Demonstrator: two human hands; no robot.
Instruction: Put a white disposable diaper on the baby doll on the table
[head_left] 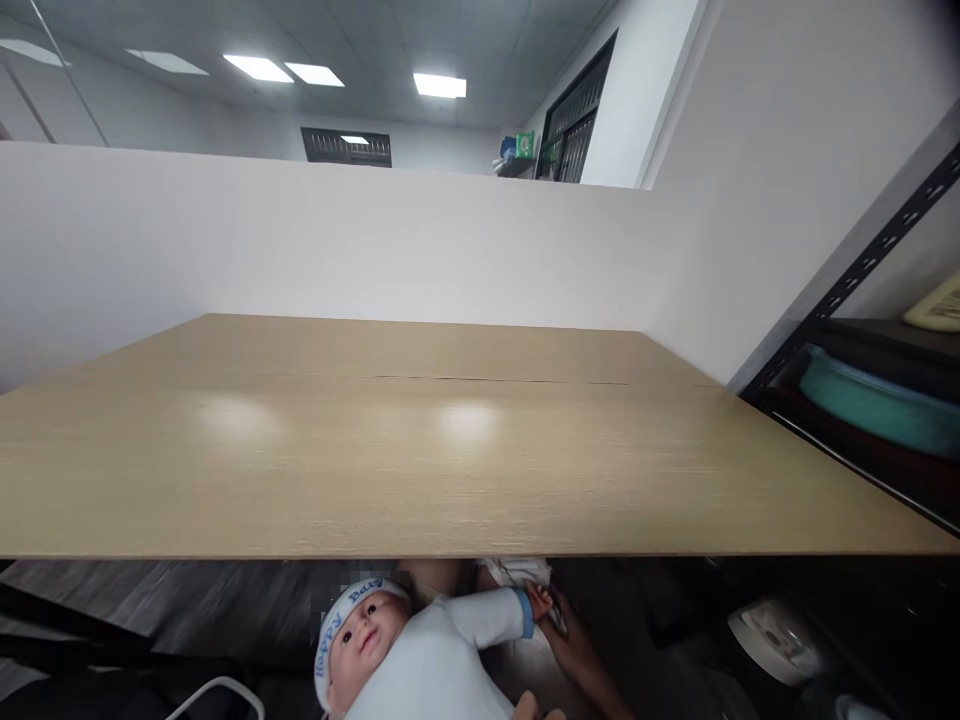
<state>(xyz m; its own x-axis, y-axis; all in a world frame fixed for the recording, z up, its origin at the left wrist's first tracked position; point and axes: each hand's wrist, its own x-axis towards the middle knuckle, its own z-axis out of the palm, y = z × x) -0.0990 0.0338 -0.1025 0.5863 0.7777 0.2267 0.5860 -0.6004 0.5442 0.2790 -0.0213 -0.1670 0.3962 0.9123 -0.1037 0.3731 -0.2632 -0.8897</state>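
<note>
A baby doll (439,665) in a white long-sleeved top with blue cuffs lies face up below the table's front edge. Its white hat (336,625) reads "Happy Baby" in blue. The doll's arm stretches right, and its small hand (538,600) overlaps my right hand (568,640). White cloth (521,570) shows beside these hands, partly under the table edge. My right fingers are mostly hidden behind the doll's hand and the cloth, so their grip is unclear. Small pinkish fingers at the bottom edge seem to be the doll's. My left hand is out of the frame.
A wooden table (450,460) spans the view, with a white partition (420,245) behind it. At right, a black metal rack (855,270) holds a teal container (877,405). A white rounded object (776,640) sits lower right. A white cable (221,685) curves at lower left.
</note>
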